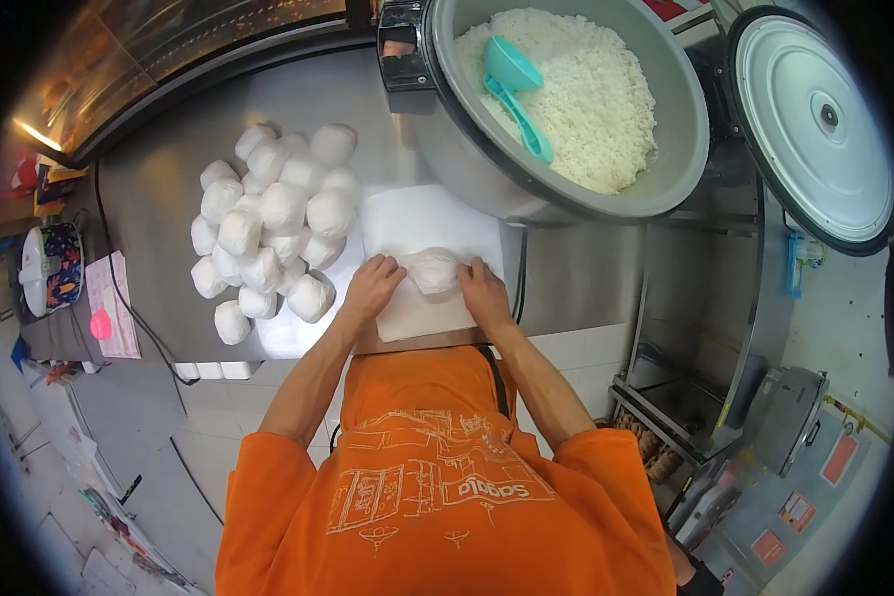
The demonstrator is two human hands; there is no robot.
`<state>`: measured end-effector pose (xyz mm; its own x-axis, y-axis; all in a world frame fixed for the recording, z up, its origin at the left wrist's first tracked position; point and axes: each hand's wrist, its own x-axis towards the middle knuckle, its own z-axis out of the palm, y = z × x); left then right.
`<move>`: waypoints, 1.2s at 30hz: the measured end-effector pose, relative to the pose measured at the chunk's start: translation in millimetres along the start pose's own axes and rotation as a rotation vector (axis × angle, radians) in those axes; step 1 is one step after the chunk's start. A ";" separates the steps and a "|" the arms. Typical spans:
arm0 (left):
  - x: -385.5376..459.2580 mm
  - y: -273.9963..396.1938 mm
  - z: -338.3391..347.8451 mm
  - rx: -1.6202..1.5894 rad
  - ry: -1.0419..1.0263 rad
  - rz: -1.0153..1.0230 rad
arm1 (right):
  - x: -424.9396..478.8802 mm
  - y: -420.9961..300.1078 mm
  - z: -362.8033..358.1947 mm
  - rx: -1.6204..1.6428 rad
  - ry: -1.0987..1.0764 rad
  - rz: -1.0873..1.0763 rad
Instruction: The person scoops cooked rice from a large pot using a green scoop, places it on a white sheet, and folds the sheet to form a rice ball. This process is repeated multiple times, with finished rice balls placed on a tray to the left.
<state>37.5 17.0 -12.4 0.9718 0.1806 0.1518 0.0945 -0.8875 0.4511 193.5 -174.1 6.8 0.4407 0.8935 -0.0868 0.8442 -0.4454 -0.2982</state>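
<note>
A white paper-wrapped bundle (433, 271) lies on a stack of white paper sheets (432, 216) directly before me. My left hand (375, 285) pinches its left end, and my right hand (484, 292) pinches the right end. What is inside the wrapping is hidden. To the left, several similar wrapped white bundles (281, 208) are heaped on the steel counter, some of them on white paper. Beyond my right hand stands a large rice cooker (462, 160), uncovered and full of cooked white rice (596, 97). A turquoise scoop (518, 93) rests on the rice.
The cooker's round lid (812, 127) is swung up at the right. Below it stands a steel rack (745, 313). A black cable (123, 298) crosses the counter's left end, near a pink sheet (113, 298). A glass-fronted case (156, 52) borders the back. Part of another person (685, 566) shows at lower right.
</note>
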 end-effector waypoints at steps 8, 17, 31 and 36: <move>-6.7 32.2 -3.9 0.009 -0.008 -0.187 | -28.5 -24.7 9.1 0.213 -0.067 0.344; 113.6 11.8 -17.9 0.193 -0.510 -0.245 | -24.3 -24.7 1.4 1.276 -0.151 0.745; 3.5 78.7 -132.9 -1.401 0.057 -0.643 | 11.0 -84.5 -117.9 1.183 -0.088 0.374; 0.1 81.0 -138.6 -2.259 0.433 -0.869 | 64.6 -149.5 -148.5 1.403 -0.191 0.031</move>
<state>15.3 3.9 146.1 0.7550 0.3863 -0.5298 -0.2799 0.9206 0.2724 141.1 -58.4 186.9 0.3105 0.9288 -0.2024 -0.2141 -0.1392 -0.9669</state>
